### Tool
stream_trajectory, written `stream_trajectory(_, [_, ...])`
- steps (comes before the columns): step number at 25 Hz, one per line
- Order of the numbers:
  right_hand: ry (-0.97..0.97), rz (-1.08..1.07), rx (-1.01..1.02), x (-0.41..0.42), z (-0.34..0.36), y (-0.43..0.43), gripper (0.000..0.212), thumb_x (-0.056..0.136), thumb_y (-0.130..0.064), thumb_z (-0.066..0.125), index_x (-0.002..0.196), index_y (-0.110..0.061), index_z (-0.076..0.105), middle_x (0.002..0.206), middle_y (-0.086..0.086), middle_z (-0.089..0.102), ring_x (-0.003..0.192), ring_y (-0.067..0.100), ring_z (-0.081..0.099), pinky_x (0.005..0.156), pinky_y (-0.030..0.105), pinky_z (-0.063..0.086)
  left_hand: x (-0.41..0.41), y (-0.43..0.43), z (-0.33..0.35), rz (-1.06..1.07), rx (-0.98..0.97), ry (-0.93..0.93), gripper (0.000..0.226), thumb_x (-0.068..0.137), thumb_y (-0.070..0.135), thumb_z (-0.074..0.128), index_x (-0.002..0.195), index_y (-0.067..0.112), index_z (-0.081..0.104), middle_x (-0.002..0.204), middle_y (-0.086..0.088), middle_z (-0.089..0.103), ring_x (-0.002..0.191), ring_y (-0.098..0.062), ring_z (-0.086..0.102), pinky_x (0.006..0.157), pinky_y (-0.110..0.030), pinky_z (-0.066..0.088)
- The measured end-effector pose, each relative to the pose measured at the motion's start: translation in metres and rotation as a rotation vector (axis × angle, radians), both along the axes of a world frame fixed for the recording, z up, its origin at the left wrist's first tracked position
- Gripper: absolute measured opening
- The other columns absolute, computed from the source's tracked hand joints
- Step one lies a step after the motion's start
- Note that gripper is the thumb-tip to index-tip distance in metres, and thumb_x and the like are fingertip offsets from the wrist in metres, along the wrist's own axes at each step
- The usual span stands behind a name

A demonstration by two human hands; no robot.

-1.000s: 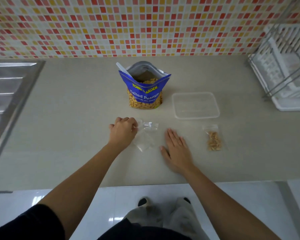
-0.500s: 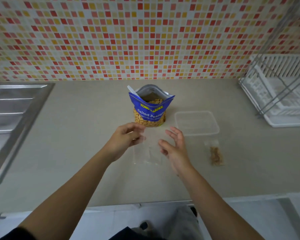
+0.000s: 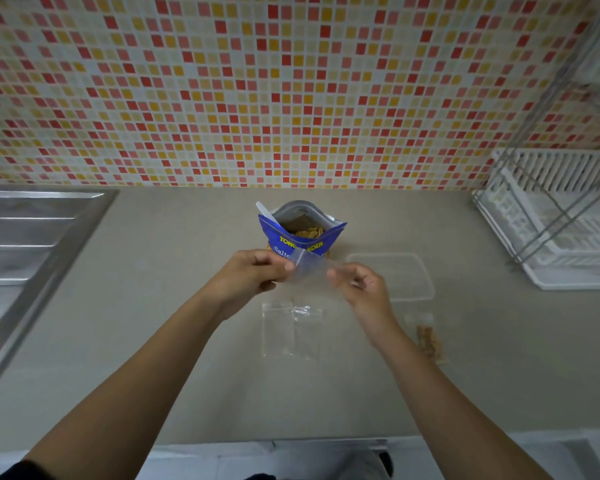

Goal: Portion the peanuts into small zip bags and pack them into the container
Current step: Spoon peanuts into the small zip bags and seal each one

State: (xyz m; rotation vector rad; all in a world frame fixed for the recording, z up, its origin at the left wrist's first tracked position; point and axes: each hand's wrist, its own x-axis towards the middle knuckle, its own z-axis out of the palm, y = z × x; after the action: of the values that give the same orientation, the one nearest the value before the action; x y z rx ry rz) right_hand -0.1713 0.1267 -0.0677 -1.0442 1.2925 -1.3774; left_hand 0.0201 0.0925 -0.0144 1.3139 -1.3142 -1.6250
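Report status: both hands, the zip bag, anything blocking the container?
Both pinching: left hand and right hand hold an empty zip bag above the counter. Clear container empty, one filled bag near it. Nothing blocking.

Left hand (image 3: 253, 275) and right hand (image 3: 364, 289) lifted off the table (image 3: 153, 341), now pinching one zip bag (image 3: 309, 268) between them (1.0 s ago: right palm flat).

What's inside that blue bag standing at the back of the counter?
Peanuts show in the open top of the blue bag, and a white spoon handle sticks out at its left. The spoon's bowl is hidden inside; a held clear zip bag covers the lower front.
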Motion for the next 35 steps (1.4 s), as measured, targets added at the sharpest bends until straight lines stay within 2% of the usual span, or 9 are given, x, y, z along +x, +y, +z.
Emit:
stream_trajectory(6, [-0.134, 0.069, 0.031, 0.0, 0.01, -0.016, 0.006, 0.085, -0.005, 0.062, 0.083, -0.01, 0.065, 0.065, -0.01, 0.07, 0.059, -0.002, 0.059, 0.058, 0.011, 0.047, -0.012, 0.004, 0.007, -0.106, 0.157, 0.371, 0.026, 0.078, 0.009, 0.058, 0.055, 0.016, 0.068, 0.053, 0.003, 0.057, 0.049, -0.004, 0.052, 0.051, -0.011, 0.046])
stream_trajectory(9, [-0.088, 0.119, 0.03, -0.004, 0.013, -0.021, 0.008, 0.088, -0.005, 0.058, 0.091, -0.007, 0.065, 0.067, -0.011, 0.072, 0.062, -0.003, 0.062, 0.06, 0.009, 0.047, -0.016, -0.001, 0.006, 0.001, 0.246, 0.505, 0.021, 0.082, 0.006, 0.059, 0.063, 0.013, 0.066, 0.053, 0.002, 0.057, 0.047, -0.002, 0.052, 0.046, -0.01, 0.045])
stream_trajectory(12, [-0.021, 0.092, 0.015, -0.012, 0.014, -0.024, 0.016, 0.089, -0.006, 0.058, 0.102, -0.004, 0.065, 0.08, -0.006, 0.072, 0.072, -0.001, 0.066, 0.067, 0.011, 0.049, -0.015, -0.008, 0.007, 0.089, 0.057, 0.204, 0.015, 0.087, -0.001, 0.054, 0.077, 0.007, 0.062, 0.055, 0.0, 0.059, 0.049, -0.007, 0.051, 0.046, -0.011, 0.044])
stream_trajectory(16, [0.072, 0.109, -0.013, -0.017, 0.025, -0.027, 0.016, 0.082, -0.022, 0.067, 0.098, -0.021, 0.067, 0.083, -0.002, 0.068, 0.071, 0.002, 0.064, 0.067, 0.017, 0.05, -0.013, -0.017, 0.019, 0.079, -0.137, -0.117, 0.025, 0.081, -0.007, 0.054, 0.1, 0.005, 0.065, 0.072, -0.009, 0.059, 0.056, -0.012, 0.053, 0.06, -0.02, 0.049])
stream_trajectory(23, [-0.041, 0.117, 0.067, -0.02, 0.031, -0.037, 0.041, 0.086, -0.01, 0.063, 0.122, -0.023, 0.048, 0.074, -0.005, 0.07, 0.082, 0.014, 0.07, 0.075, 0.029, 0.056, -0.014, -0.028, 0.021, 0.17, -0.429, -0.46, 0.018, 0.081, 0.004, 0.062, 0.088, 0.017, 0.073, 0.076, -0.003, 0.07, 0.07, -0.018, 0.064, 0.072, -0.031, 0.055])
stream_trajectory(25, [0.134, 0.075, 0.045, -0.023, 0.033, -0.041, 0.046, 0.088, -0.016, 0.06, 0.13, -0.023, 0.042, 0.103, -0.006, 0.066, 0.1, 0.01, 0.063, 0.09, 0.031, 0.049, -0.014, -0.031, 0.023, 0.168, -0.392, -0.418, 0.019, 0.082, 0.003, 0.061, 0.09, 0.015, 0.073, 0.079, -0.004, 0.07, 0.074, -0.02, 0.066, 0.073, -0.03, 0.058])
stream_trajectory(28, [0.695, 0.056, -0.223, -0.028, 0.047, -0.041, 0.068, 0.08, -0.044, 0.065, 0.137, -0.023, 0.035, 0.135, -0.011, 0.038, 0.126, 0.001, 0.034, 0.106, 0.017, 0.027, -0.013, -0.039, 0.029, 0.161, -0.311, -0.34, 0.021, 0.083, 0.001, 0.059, 0.095, 0.014, 0.07, 0.082, -0.007, 0.07, 0.079, -0.024, 0.068, 0.074, -0.03, 0.058])
stream_trajectory(31, [1.166, 0.219, -0.397, -0.017, 0.065, -0.049, 0.089, 0.068, -0.068, 0.063, 0.139, -0.025, 0.032, 0.146, -0.007, 0.035, 0.136, 0.007, 0.026, 0.113, 0.031, 0.014, -0.019, -0.043, 0.037, 0.125, -0.312, -0.33, 0.034, 0.082, 0.002, 0.06, 0.11, 0.021, 0.056, 0.077, -0.004, 0.072, 0.077, -0.018, 0.068, 0.072, -0.028, 0.057])
stream_trajectory(35, [1.251, 0.229, -0.383, -0.002, 0.064, -0.066, 0.085, 0.067, -0.066, 0.065, 0.136, -0.024, 0.04, 0.136, -0.004, 0.05, 0.129, 0.017, 0.041, 0.113, 0.042, 0.02, -0.029, -0.046, 0.041, 0.146, -0.325, -0.294, 0.048, 0.079, 0.002, 0.065, 0.114, 0.024, 0.041, 0.073, -0.001, 0.073, 0.076, -0.011, 0.068, 0.068, -0.02, 0.051])
